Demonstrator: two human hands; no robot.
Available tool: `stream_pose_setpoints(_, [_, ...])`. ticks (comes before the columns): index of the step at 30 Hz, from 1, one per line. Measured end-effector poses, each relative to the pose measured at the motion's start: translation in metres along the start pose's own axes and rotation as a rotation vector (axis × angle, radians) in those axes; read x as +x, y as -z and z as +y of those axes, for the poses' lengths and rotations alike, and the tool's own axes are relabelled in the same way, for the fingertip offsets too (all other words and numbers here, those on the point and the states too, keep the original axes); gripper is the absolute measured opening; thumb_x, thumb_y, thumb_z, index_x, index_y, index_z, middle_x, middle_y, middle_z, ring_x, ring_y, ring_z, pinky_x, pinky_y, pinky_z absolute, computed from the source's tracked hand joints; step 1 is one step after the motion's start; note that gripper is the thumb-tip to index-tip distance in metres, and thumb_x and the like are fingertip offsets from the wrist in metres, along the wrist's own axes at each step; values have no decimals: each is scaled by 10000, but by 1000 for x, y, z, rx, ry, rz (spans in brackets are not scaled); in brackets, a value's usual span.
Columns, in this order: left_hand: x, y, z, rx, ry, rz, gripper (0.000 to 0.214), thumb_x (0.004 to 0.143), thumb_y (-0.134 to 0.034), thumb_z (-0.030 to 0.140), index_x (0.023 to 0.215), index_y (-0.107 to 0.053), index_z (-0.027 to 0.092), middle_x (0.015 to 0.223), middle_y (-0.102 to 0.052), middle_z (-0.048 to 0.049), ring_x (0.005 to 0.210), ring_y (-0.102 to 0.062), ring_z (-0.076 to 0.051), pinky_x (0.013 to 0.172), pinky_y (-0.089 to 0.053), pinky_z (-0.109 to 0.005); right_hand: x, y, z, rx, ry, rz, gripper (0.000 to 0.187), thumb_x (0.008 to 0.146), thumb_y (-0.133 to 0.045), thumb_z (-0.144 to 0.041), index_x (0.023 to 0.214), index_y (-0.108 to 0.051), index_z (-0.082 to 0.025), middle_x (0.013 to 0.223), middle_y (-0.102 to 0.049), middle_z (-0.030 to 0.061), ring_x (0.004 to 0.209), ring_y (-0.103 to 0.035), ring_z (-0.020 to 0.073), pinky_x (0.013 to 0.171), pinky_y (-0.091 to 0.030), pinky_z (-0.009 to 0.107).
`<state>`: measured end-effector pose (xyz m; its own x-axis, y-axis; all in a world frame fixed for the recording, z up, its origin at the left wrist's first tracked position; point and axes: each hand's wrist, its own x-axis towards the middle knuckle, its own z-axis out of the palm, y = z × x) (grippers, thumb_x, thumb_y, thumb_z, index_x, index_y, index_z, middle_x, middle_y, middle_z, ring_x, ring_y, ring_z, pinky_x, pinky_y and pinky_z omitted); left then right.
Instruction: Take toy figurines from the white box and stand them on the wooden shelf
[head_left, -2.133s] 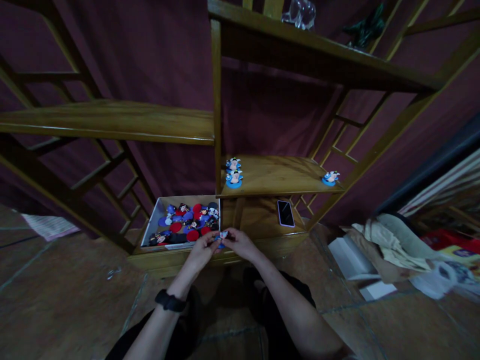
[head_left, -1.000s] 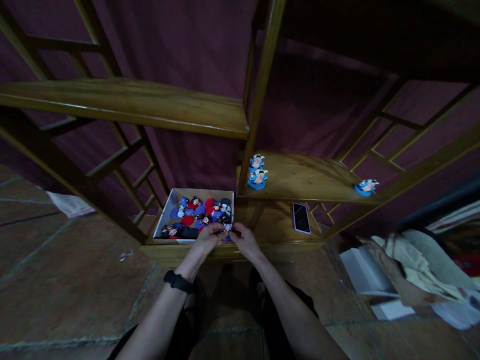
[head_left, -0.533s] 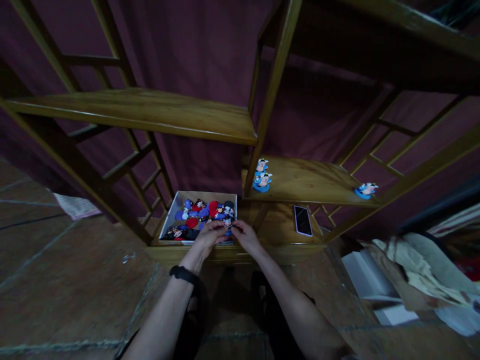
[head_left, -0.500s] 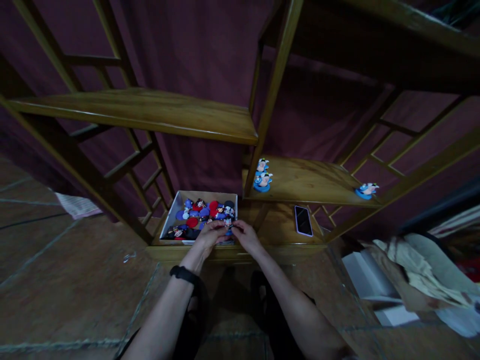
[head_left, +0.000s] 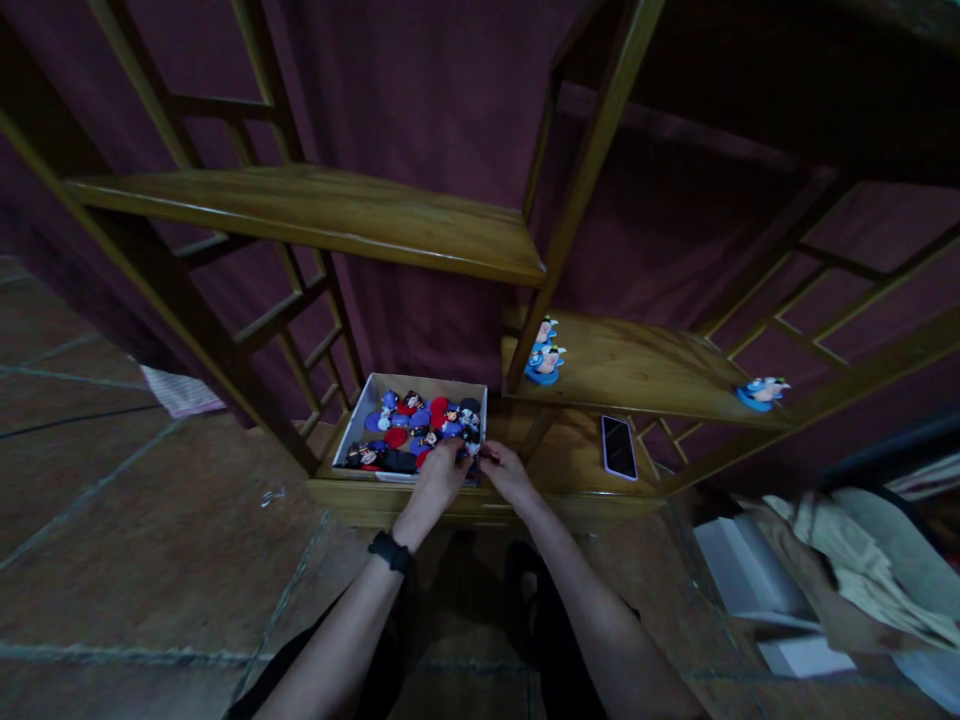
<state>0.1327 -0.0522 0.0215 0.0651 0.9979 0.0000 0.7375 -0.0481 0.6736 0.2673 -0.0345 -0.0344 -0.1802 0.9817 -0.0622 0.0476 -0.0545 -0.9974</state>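
Observation:
A shallow white cardboard box [head_left: 347,440] stands on the bottom shelf, holding several small toy figurines [head_left: 420,420] with red, blue and black parts. At its front right corner, my left hand [head_left: 441,478] and my right hand [head_left: 508,474] meet around one small figurine [head_left: 472,450]. Fingers of both hands are pinched on it from either side. Much of this figurine is covered by the fingers, and the dim light hides its details. A dark band circles my left wrist.
On the middle right shelf [head_left: 637,365] stand pink pig-like figurines on blue bases, two by the upright post [head_left: 544,365] and one at the right end [head_left: 763,390]. A phone [head_left: 619,447] lies on the lower shelf. Cardboard and cloth [head_left: 817,560] lie on the floor at right.
The whole view has shifted, so the shelves sit farther right in the picture. Both hands stay together at the box's right corner, the small figurine still between them.

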Motion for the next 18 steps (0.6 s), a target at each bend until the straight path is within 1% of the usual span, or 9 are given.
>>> stream_pose_setpoints(4, [-4,-2,6,114,-60,2,209,788,-477,178,971,-575,152,982,-643,-119,933,-591,-198,757,-417,-263,-1,-1,1,23,-33,10,265,625,-481,-157,860,-592,-212,816,-636,-21,778,-583,149,757,-471,299])
stream_pose_setpoints(7, [-6,-3,4,155,-64,-9,238,799,-468,174,1024,-546,154,1019,-629,-125,953,-588,-196,769,-415,-258,-4,-3,-5,88,-79,1,265,614,-482,-163,853,-587,-209,797,-630,-25,763,-581,147,734,-476,286])
stream_pose_setpoints(11, [-8,-1,3,205,-56,-60,253,824,-432,183,1061,-520,161,989,-632,-123,910,-607,-199,758,-424,-267,-9,-7,-17,154,-126,-13,235,614,-508,-193,835,-588,-203,771,-620,-28,732,-575,147,695,-477,278])
stream_pose_setpoints(14, [-10,1,6,244,-73,-56,262,828,-404,167,1068,-508,152,988,-623,-132,872,-619,-204,731,-438,-272,-12,-10,-24,185,-140,4,219,615,-542,-221,827,-591,-198,744,-616,-30,715,-571,147,690,-472,281])
stream_pose_setpoints(18, [-13,0,12,329,-62,-58,285,832,-370,140,1094,-482,132,997,-604,-157,809,-632,-200,678,-456,-272,-15,-11,-30,215,-159,13,240,613,-578,-256,845,-591,-197,742,-619,-26,710,-567,148,686,-466,280])
